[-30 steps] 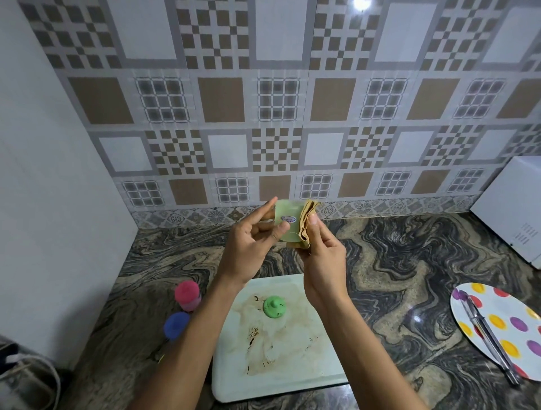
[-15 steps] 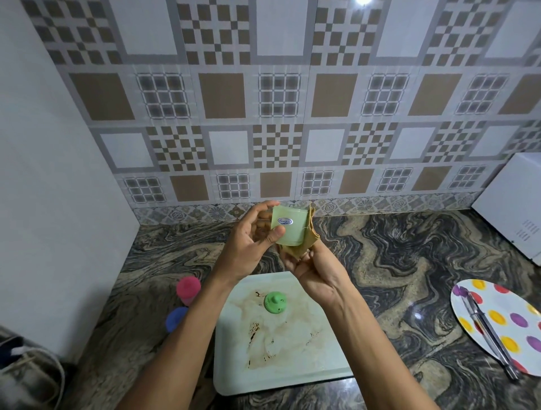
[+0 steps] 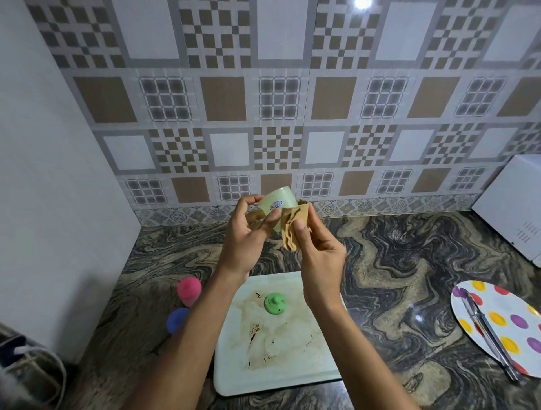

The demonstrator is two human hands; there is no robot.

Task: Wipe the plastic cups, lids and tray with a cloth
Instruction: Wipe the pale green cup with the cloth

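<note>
Cloth (image 3: 294, 229) now shifted from behind cup (image 3: 276, 203) to its right side. Cup: held above tray (image 3: 278, 383), tilted, long axis leaning up-right; lower end hidden by left hand (image 3: 246, 243), fingers curled round it. Right hand (image 3: 319, 254): thumb and fingers pinch folded cloth.

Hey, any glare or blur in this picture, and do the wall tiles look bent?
Head view: bright glare on the tiled wall at top, a smaller glint on the marble counter; tile lines bow toward the edges, wide-angle distortion; green cup and cloth look fairly sharp; bottom-left corner is blurred.
</note>
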